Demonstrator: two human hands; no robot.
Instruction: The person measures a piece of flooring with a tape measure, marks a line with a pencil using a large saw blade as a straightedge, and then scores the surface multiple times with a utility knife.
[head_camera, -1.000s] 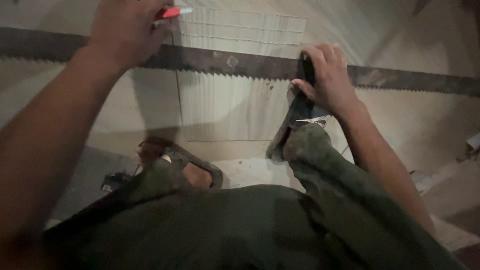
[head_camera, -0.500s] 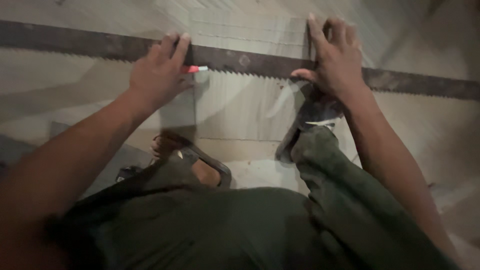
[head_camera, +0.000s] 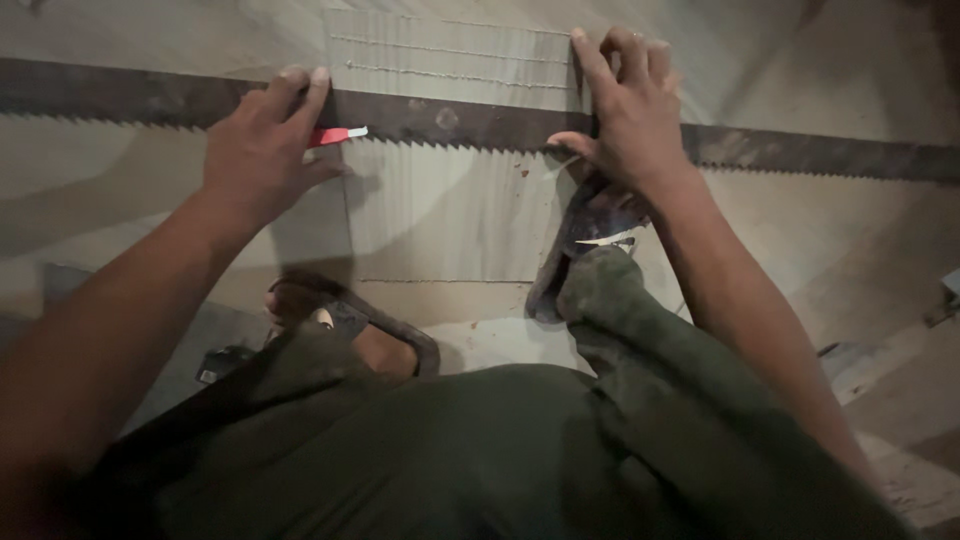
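Left hand (head_camera: 262, 150) gripping a red marker (head_camera: 337, 135) and right hand (head_camera: 622, 110), fingers spread, both pressing a long saw blade (head_camera: 450, 120) across a ribbed sheet (head_camera: 450, 215).

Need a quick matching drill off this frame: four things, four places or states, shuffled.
Things:
1. left hand
2. right hand
3. saw blade
4. sandalled foot

Places or states:
A. lies across the ribbed board, teeth toward the person
B. holds a red marker against the blade
C. rests on the floor below the board's near edge
D. presses the blade at the board's right edge

Pairs: 1-B, 2-D, 3-A, 4-C
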